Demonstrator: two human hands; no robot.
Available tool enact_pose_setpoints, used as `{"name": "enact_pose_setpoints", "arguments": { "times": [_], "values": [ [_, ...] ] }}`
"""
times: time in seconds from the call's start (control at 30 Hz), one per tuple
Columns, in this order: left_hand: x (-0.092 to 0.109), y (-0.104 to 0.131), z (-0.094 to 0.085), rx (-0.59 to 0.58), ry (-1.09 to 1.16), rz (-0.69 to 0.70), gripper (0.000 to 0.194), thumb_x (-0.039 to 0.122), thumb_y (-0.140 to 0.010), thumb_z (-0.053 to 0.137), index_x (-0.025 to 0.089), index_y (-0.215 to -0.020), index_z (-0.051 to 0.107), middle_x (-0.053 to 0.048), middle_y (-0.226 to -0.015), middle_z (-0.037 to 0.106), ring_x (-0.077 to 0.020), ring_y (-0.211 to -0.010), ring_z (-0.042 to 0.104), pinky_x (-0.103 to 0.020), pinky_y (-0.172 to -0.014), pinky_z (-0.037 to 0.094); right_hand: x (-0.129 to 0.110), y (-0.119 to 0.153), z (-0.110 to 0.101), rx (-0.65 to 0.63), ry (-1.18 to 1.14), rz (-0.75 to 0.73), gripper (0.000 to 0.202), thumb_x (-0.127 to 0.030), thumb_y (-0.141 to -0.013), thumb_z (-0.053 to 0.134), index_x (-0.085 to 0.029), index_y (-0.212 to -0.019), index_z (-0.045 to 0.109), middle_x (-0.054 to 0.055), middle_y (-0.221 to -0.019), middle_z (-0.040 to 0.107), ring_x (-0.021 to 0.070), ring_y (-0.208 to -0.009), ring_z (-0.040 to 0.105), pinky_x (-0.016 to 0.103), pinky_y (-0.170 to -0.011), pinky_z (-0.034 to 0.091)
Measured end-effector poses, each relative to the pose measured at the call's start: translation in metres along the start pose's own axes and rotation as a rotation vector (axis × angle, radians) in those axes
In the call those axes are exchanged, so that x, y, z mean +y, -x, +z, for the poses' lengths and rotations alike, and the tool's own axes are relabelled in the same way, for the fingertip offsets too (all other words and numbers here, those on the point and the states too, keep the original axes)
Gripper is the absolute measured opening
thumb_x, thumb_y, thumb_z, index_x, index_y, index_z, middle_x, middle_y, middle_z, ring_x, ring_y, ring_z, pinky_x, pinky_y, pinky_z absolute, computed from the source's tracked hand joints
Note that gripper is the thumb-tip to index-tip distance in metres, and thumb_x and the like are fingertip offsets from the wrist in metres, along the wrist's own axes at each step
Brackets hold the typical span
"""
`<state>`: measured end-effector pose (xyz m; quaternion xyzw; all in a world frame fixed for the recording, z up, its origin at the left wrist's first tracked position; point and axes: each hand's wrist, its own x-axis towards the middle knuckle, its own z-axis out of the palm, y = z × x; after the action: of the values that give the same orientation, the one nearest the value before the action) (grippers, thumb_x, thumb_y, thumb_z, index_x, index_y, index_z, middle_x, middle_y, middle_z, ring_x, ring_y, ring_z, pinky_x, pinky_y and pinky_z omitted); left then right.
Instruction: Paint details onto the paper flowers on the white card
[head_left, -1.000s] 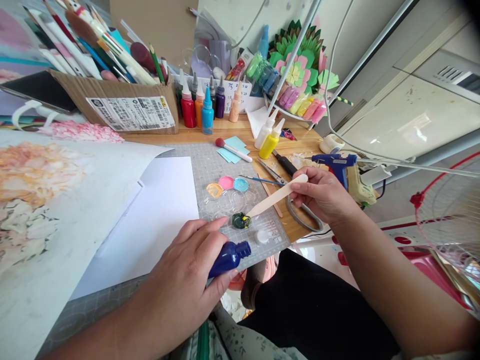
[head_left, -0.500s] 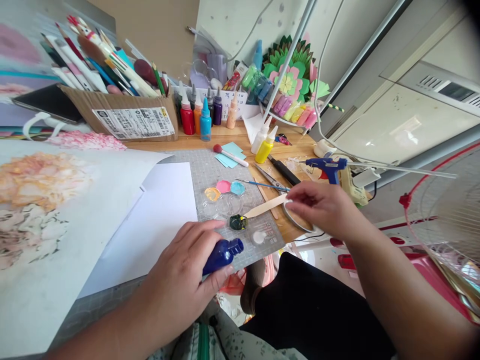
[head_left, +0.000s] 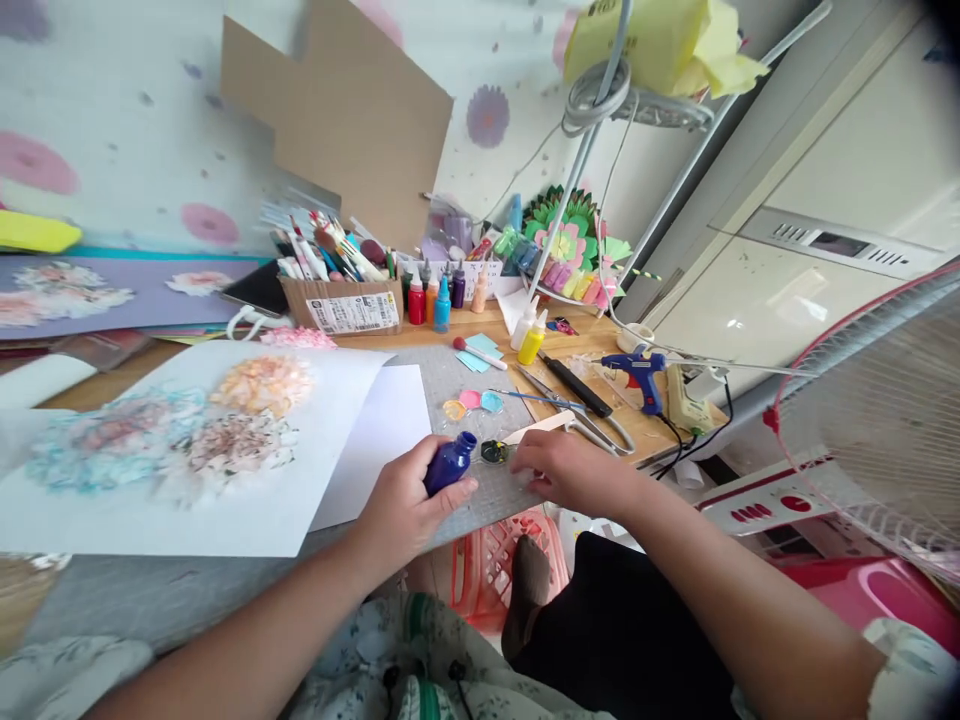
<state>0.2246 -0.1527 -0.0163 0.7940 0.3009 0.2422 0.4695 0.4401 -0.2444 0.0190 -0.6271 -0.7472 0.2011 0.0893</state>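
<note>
My left hand (head_left: 409,495) is wrapped round a dark blue bottle (head_left: 448,463), its uncapped mouth tilted up to the right. My right hand (head_left: 562,465) hovers at the right edge of the grey mat, fingers curled downward; whatever lies under its fingertips is hidden. Just left of those fingertips is a dark paint well (head_left: 494,452) with a yellow streak. A pale wooden stick (head_left: 544,426) runs from beside that well to the right. Behind it sit orange (head_left: 454,410), pink (head_left: 470,400) and light blue (head_left: 492,402) paint wells.
Paper with printed flowers (head_left: 225,500) covers the left side. Behind stand a cardboard box of brushes (head_left: 345,308), small paint bottles and a yellow bottle (head_left: 532,342). Scissors (head_left: 592,432), a black-handled tool (head_left: 576,384) and a blue glue gun (head_left: 637,370) lie at right.
The view has pulled back and tilted up. My right hand has moved from the stick's far end to beside the dark paint well. The blue bottle is now more upright in my left hand.
</note>
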Motion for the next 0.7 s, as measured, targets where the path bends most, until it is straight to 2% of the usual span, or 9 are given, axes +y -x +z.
{"name": "enact_pose_setpoints", "arguments": {
  "times": [0.1, 0.17, 0.23, 0.33, 0.43, 0.6, 0.7],
  "values": [
    [-0.001, 0.004, 0.0, 0.009, 0.02, 0.005, 0.036, 0.051, -0.081, 0.059, 0.019, -0.098, 0.057, 0.001, -0.078, 0.061, -0.0167, -0.071, 0.056, -0.025, -0.066, 0.044, 0.0, 0.004, -0.002, 0.112, -0.138, -0.007, 0.021, -0.006, -0.071, 0.063, -0.015, -0.089, 0.069, 0.008, -0.088, 0.065, 0.0181, -0.079, 0.062, 0.032, -0.075, 0.048],
    [-0.001, 0.01, 0.0, 0.007, 0.037, 0.007, 0.039, 0.053, -0.081, 0.058, 0.018, -0.098, 0.058, 0.0, -0.08, 0.062, -0.0175, -0.073, 0.057, -0.025, -0.066, 0.045, -0.004, 0.005, -0.004, 0.214, -0.278, -0.016, 0.019, -0.019, -0.077, 0.066, -0.015, -0.095, 0.067, 0.008, -0.09, 0.066, 0.015, -0.075, 0.062, 0.028, -0.071, 0.051],
    [0.001, 0.019, 0.001, -0.001, 0.047, 0.013, 0.041, 0.053, -0.08, 0.058, 0.017, -0.099, 0.059, -0.001, -0.083, 0.064, -0.0182, -0.075, 0.059, -0.026, -0.068, 0.045, -0.012, 0.005, -0.003, 0.3, -0.423, -0.041, 0.031, -0.038, -0.081, 0.066, -0.015, -0.101, 0.064, 0.008, -0.093, 0.066, 0.0133, -0.073, 0.062, 0.026, -0.068, 0.052],
    [0.009, 0.032, -0.001, -0.018, 0.04, 0.029, 0.041, 0.052, -0.079, 0.059, 0.018, -0.102, 0.06, -0.001, -0.086, 0.066, -0.0177, -0.077, 0.059, -0.025, -0.07, 0.046, -0.029, 0.004, -0.001, 0.357, -0.584, -0.106, 0.048, -0.055, -0.077, 0.067, -0.014, -0.101, 0.063, 0.008, -0.092, 0.066, 0.0141, -0.075, 0.064, 0.026, -0.067, 0.054],
    [0.02, 0.042, -0.006, -0.032, 0.004, 0.04, 0.039, 0.049, -0.078, 0.062, 0.02, -0.103, 0.061, 0.001, -0.085, 0.066, -0.0166, -0.076, 0.059, -0.024, -0.07, 0.045, -0.047, 0.004, -0.002, 0.355, -0.655, -0.165, 0.048, -0.056, -0.073, 0.071, -0.015, -0.097, 0.065, 0.008, -0.092, 0.067, 0.0141, -0.075, 0.064, 0.026, -0.067, 0.055],
    [0.035, 0.056, -0.014, -0.014, -0.136, 0.031, 0.028, 0.041, -0.077, 0.066, 0.025, -0.099, 0.064, 0.002, -0.087, 0.068, -0.018, -0.079, 0.059, -0.026, -0.072, 0.04, -0.066, 0.008, -0.009, 0.306, -0.629, -0.204, 0.038, -0.046, -0.069, 0.078, -0.015, -0.089, 0.07, 0.006, -0.086, 0.068, 0.0146, -0.075, 0.063, 0.026, -0.069, 0.053],
    [0.041, 0.064, -0.018, 0.044, -0.231, 0.007, 0.023, 0.037, -0.075, 0.066, 0.025, -0.095, 0.065, -0.001, -0.088, 0.068, -0.0219, -0.083, 0.058, -0.03, -0.073, 0.034, -0.072, 0.009, -0.009, 0.257, -0.601, -0.16, 0.04, -0.05, -0.071, 0.075, -0.014, -0.087, 0.067, 0.004, -0.071, 0.066, 0.013, -0.061, 0.061, 0.025, -0.058, 0.049]
  ]
}}
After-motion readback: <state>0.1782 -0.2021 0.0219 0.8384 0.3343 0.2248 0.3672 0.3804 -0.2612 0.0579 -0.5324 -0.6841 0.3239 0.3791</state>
